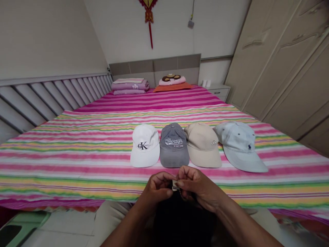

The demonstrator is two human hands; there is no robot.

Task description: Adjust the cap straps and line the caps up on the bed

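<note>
My left hand [158, 187] and my right hand [196, 187] meet just in front of the bed's near edge, fingers pinched together on a small pale tag or buckle [175, 185] attached to a black item [180, 219] that hangs below them, possibly a dark cap. On the striped bedspread [77, 151] beyond my hands, caps lie in a row, brims toward me: a white cap [144, 145] with a black logo, a grey cap [174, 145] with white script, a beige cap [203, 145] and a light blue cap [240, 145].
Folded pink bedding [130, 85] and a pillow stack with a monkey cushion [171, 82] lie at the headboard. A nightstand [218, 91] stands at the far right, wardrobe doors [285, 65] along the right, a slatted panel [46, 99] along the left. A green object [17, 226] sits at the lower left.
</note>
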